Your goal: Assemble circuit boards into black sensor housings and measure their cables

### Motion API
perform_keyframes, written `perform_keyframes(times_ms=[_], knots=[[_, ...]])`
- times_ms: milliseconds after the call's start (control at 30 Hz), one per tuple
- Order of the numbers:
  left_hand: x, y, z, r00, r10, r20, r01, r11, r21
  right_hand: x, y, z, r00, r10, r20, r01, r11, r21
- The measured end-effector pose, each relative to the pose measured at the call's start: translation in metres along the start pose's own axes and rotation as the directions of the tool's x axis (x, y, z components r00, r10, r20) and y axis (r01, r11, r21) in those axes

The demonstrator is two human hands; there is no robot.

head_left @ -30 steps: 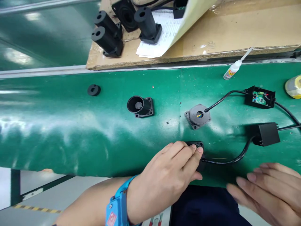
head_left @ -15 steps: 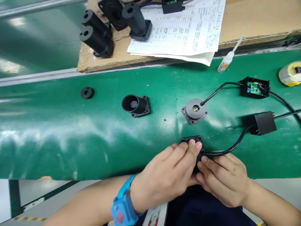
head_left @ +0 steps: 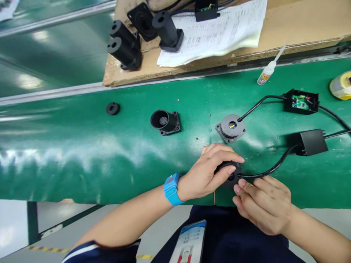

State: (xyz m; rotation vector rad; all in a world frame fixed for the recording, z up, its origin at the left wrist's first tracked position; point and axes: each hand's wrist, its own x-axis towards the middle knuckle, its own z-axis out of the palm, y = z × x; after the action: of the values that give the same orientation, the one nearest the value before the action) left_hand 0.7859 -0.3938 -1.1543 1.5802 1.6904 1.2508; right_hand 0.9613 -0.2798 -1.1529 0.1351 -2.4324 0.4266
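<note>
- Left hand (head_left: 204,175) is gripping the black cap (head_left: 229,184) by the bench's (head_left: 82,160) near edge.
- Right hand (head_left: 264,204) is bunching beside the cable (head_left: 278,167), grip unclear.
- Both are seemingly adjusting the cap, next calling for steadiness.

Electronics assy workshop, from where I'm standing. The giveaway's the long green bench mat (head_left: 175,157): on it sit blk housings (head_left: 170,122), cables (head_left: 270,171), a small box (head_left: 289,104) w/ its PCB (head_left: 300,102) exposed, a nozzle btl (head_left: 266,74) and a tape roll (head_left: 340,86). Just past the mat's far edge there's cardboard (head_left: 301,22) w/ more blk parts (head_left: 126,53) and printed paperwork (head_left: 214,40) on it. Over the mat's near edge, a blue ESD-style wrist strap (head_left: 172,190) is being worn. Below the mat, the pale flr (head_left: 74,230) has a yellow-&-dark hazard stripe (head_left: 48,249).
</note>
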Motion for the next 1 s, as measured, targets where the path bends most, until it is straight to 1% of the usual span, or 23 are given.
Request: perform_keyframes(times_ms=[100, 167, 300, 367, 433, 600, 667, 733, 833, 900, 933, 1000], knots=[[-0.002, -0.003, -0.006, 0.996, 0.028, 0.084, -0.026, 0.999, -0.024, 0.0, 0.0, 0.002, 1.0, -0.004, -0.017, 0.004, 1.0, -0.002], [-0.002, -0.005, -0.009, 0.992, 0.035, 0.125, -0.039, 0.999, 0.03, 0.0, 0.0, 0.003, 1.0, -0.011, -0.023, 0.01, 1.0, -0.009], [-0.001, -0.011, -0.01, 0.987, 0.105, 0.126, -0.123, 0.982, 0.146, -0.001, 0.0, 0.002, 0.999, -0.036, -0.038, 0.034, 0.998, -0.047], [0.0, -0.014, -0.009, 0.982, 0.14, 0.13, -0.16, 0.974, 0.158, -0.003, 0.002, 0.0, 0.996, -0.074, -0.051, 0.07, 0.995, -0.071], [0.001, -0.016, -0.007, 0.978, 0.157, 0.134, -0.177, 0.972, 0.155, -0.005, 0.004, -0.002, 0.994, -0.085, -0.067, 0.079, 0.993, -0.085], [-0.002, -0.018, -0.006, 0.98, 0.151, 0.127, -0.168, 0.977, 0.131, -0.006, 0.006, 0.002, 0.998, 0.016, -0.065, -0.02, 0.998, -0.061], [-0.002, -0.016, -0.005, 0.983, 0.135, 0.122, -0.148, 0.983, 0.11, -0.005, 0.005, 0.004, 0.997, 0.055, -0.056, -0.057, 0.998, -0.033], [0.0, -0.01, -0.003, 0.989, 0.095, 0.113, -0.102, 0.993, 0.052, -0.004, 0.002, 0.006, 0.995, 0.089, -0.044, -0.09, 0.996, -0.006], [0.007, 0.003, 0.0, 0.993, -0.052, 0.102, 0.06, 0.995, -0.077, -0.004, 0.0, 0.007, 0.994, 0.103, -0.049, -0.102, 0.995, 0.017], [0.011, 0.011, 0.002, 0.98, -0.153, 0.124, 0.169, 0.976, -0.136, -0.006, -0.001, 0.008, 0.994, 0.093, -0.061, -0.092, 0.996, 0.014], [0.013, 0.014, 0.003, 0.974, -0.183, 0.134, 0.202, 0.968, -0.15, -0.008, -0.001, 0.009, 0.994, 0.088, -0.067, -0.087, 0.996, 0.009], [0.014, 0.017, 0.005, 0.971, -0.199, 0.133, 0.22, 0.961, -0.165, -0.01, 0.0, 0.01, 0.994, 0.077, -0.079, -0.076, 0.997, 0.005]])
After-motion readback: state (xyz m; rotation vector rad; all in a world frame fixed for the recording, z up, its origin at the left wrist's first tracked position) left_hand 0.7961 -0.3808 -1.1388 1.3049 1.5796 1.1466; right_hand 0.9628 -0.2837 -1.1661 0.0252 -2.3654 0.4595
